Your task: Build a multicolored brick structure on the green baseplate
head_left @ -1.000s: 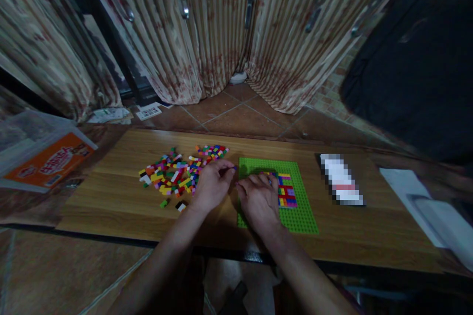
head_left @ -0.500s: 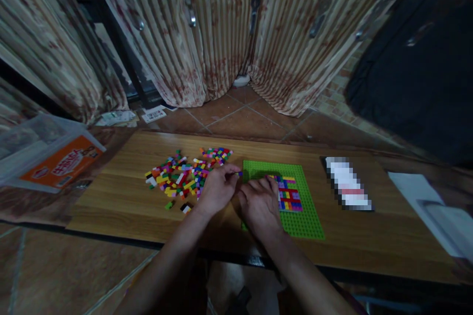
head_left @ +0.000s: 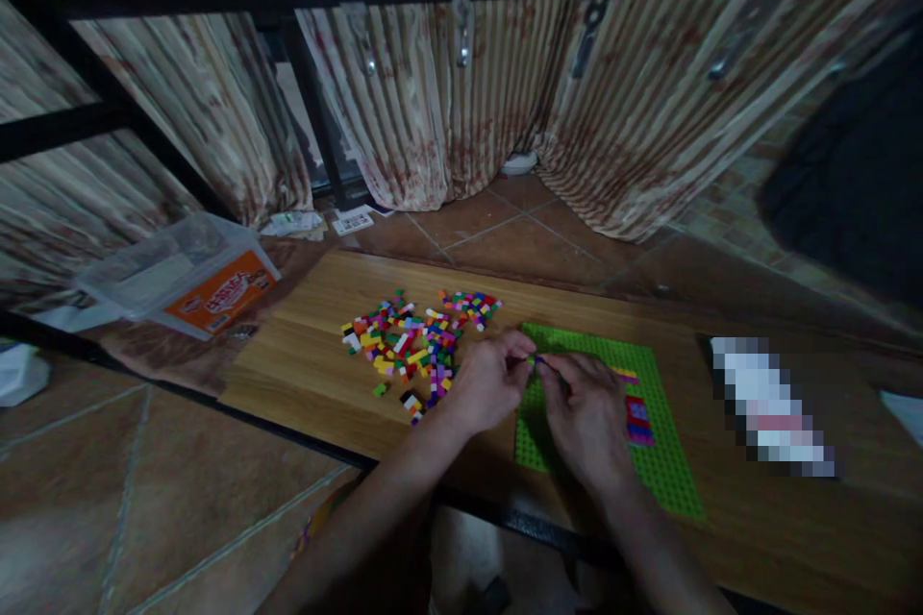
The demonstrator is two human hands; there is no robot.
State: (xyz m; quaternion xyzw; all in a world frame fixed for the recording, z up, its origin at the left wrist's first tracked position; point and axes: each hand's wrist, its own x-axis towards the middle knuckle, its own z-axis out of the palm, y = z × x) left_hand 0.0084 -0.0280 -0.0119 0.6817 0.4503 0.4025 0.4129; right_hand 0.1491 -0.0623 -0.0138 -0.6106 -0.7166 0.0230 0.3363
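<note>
My left hand is closed in a pinch on a small dark purple-blue toy brick, just above the near-left part of the green baseplate. Fingertips of my right hand meet it from the other side, pinching the same brick. Fingers cover most of it, so its full shape is hidden. Beyond my right hand, a patch of built-up coloured bricks shows on the baseplate, in red, blue, purple and yellow; the hand hides the rest. Left of my left hand lies a spread of loose bricks in many colours.
A wooden table carries everything. At its far left stands a clear plastic box with an orange label. To the right lies a blurred-out flat object, with white paper past it. Striped curtains hang behind.
The view has turned left, so the scene sits further right. My right hand has lifted from the built bricks and joined my left hand at the small brick.
</note>
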